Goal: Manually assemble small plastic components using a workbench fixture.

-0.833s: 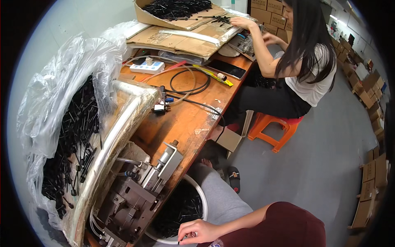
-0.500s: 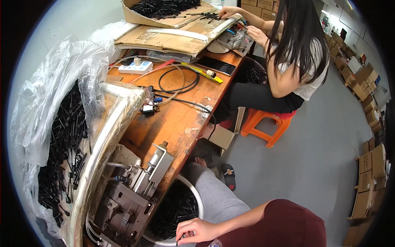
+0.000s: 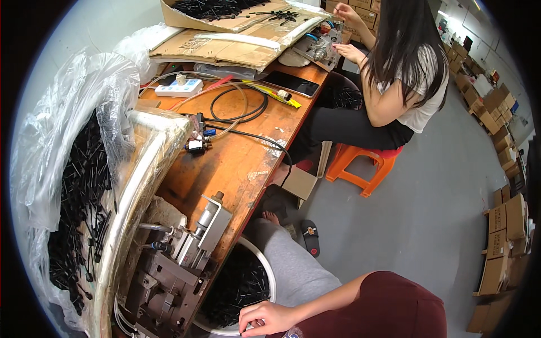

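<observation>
My right hand is at the bottom of the view, just right of a metal bench fixture with a pneumatic cylinder. Its fingers are curled together; whatever they hold, if anything, is hidden. Below the table edge, beside this hand, stands a white-rimmed bucket full of thin black plastic pieces. My left hand does not show. On the left, more black stick-like pieces with small heads lie heaped in a cardboard tray lined with clear plastic.
Across the wooden table run a black cable, hoses, a white power strip and a phone. At the far end a co-worker sits on an orange stool by another fixture. Cardboard boxes line the right.
The view has shifted slightly. My right hand stays almost in place, fingers still curled. The co-worker's farther hand has lifted away from the black pieces on the cardboard.
</observation>
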`<state>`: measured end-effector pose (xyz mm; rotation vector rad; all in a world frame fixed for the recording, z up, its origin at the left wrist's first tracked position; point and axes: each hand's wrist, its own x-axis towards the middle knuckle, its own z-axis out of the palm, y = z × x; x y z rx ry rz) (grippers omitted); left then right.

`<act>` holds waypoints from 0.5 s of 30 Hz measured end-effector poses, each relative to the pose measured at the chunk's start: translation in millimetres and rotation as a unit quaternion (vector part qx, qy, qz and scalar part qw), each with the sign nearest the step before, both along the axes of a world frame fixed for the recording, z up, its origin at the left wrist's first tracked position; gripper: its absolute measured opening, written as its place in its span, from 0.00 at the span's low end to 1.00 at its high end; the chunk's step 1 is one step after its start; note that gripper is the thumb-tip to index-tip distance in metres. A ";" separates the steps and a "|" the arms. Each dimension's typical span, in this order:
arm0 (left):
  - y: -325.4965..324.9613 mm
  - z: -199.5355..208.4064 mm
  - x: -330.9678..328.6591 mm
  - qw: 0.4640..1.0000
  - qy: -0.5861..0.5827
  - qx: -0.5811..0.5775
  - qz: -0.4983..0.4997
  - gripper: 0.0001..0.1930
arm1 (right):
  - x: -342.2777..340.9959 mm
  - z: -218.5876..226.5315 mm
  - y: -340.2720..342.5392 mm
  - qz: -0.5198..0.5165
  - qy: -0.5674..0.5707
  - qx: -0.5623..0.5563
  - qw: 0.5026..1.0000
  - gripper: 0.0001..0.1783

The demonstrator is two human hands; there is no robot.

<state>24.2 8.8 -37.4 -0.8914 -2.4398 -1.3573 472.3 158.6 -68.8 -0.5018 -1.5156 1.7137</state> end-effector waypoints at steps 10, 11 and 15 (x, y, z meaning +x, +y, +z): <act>-3.3 -3.8 -14.1 0.999 0.034 0.011 -0.024 0.25 | -1.5 -2.9 -1.4 0.003 -0.009 0.003 1.000 0.07; -4.8 -6.1 -19.5 0.999 0.026 0.018 -0.030 0.25 | -1.7 -2.9 -1.9 0.003 -0.007 0.000 1.000 0.07; -8.8 -10.9 -32.6 0.999 0.002 0.028 -0.038 0.26 | -5.0 -6.3 -4.8 0.003 -0.004 -0.005 1.000 0.07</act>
